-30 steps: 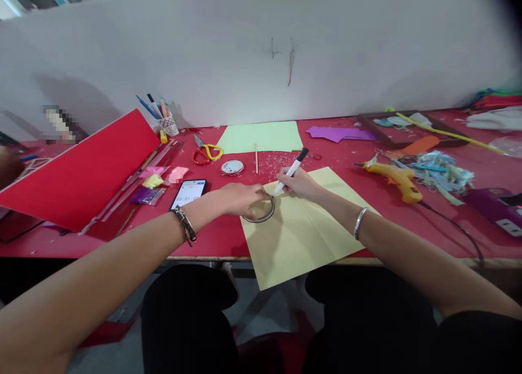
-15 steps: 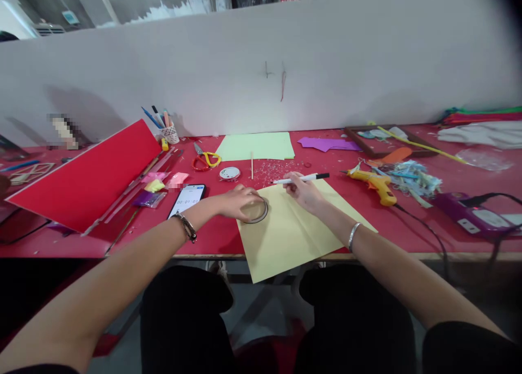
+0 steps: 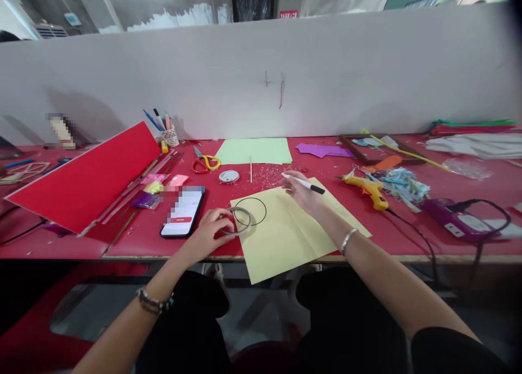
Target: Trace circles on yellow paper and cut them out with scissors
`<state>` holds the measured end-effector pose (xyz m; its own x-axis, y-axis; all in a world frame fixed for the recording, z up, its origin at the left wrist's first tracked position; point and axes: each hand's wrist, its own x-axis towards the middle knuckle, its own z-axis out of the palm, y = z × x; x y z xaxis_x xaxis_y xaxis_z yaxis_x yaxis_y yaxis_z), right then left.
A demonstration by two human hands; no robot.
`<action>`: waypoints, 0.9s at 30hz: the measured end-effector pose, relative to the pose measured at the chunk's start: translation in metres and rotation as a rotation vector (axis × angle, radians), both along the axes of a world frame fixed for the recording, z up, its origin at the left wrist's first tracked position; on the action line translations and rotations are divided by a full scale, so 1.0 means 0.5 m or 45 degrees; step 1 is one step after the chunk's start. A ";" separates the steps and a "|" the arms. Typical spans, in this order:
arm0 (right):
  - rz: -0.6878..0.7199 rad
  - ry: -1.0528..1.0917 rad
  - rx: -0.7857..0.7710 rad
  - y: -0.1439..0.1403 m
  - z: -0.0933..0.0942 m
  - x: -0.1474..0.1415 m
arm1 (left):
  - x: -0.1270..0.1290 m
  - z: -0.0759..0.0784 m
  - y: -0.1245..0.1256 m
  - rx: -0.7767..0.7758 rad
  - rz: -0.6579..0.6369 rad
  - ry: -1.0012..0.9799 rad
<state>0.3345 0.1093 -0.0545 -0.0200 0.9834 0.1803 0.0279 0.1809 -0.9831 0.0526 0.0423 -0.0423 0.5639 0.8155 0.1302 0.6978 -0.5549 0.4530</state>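
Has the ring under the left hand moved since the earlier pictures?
Yes. The ring, held by the left hand, has slid toward the person, off the drawn circle on the yellow paper that it covered before.

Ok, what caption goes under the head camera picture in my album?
Left hand lifts ring beside drawn circle; right hand holds marker.

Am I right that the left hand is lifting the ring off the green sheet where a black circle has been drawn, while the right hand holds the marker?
Not quite: the head view shows the drawn circle on the yellow sheet, not the green sheet lying farther back. The left hand does hold the ring, and the right hand holds the marker.
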 end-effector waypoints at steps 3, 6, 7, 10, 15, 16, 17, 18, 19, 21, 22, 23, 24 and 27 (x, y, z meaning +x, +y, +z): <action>-0.064 -0.004 0.160 -0.075 0.032 0.021 | -0.024 0.000 -0.058 0.058 0.147 -0.142; 0.047 -0.644 0.333 -0.176 0.036 0.049 | -0.040 -0.005 -0.115 0.120 0.286 -0.253; 0.136 -0.832 0.327 -0.206 0.029 0.055 | -0.040 -0.007 -0.131 0.130 0.314 -0.286; 0.297 -1.161 0.322 -0.263 -0.006 0.059 | -0.016 -0.011 -0.161 0.120 0.276 -0.343; 0.318 -1.277 0.318 -0.264 -0.040 0.028 | 0.054 0.008 -0.149 0.152 -0.013 -0.240; 0.308 -1.274 0.308 -0.259 -0.039 0.020 | 0.065 0.014 -0.139 0.186 -0.052 -0.190; 0.305 -1.262 0.293 -0.254 -0.036 0.014 | 0.074 0.020 -0.127 0.230 -0.090 -0.136; 0.307 -1.238 0.273 -0.248 -0.033 0.008 | 0.082 0.026 -0.114 0.270 -0.115 -0.079; 0.309 -1.200 0.247 -0.242 -0.028 0.004 | 0.088 0.031 -0.100 0.304 -0.133 -0.021; 0.306 -1.096 0.180 -0.231 -0.021 -0.001 | 0.097 0.037 -0.072 0.334 -0.133 0.087; 0.298 -1.042 0.146 -0.225 -0.018 -0.001 | 0.101 0.037 -0.059 0.329 -0.127 0.135; 0.287 -0.997 0.115 -0.221 -0.016 -0.001 | 0.105 0.035 -0.048 0.313 -0.121 0.170; 0.274 -0.962 0.093 -0.217 -0.015 0.001 | 0.107 0.032 -0.039 0.293 -0.120 0.196; 0.232 -0.917 0.073 -0.211 -0.017 0.004 | 0.110 0.014 -0.024 0.243 -0.113 0.234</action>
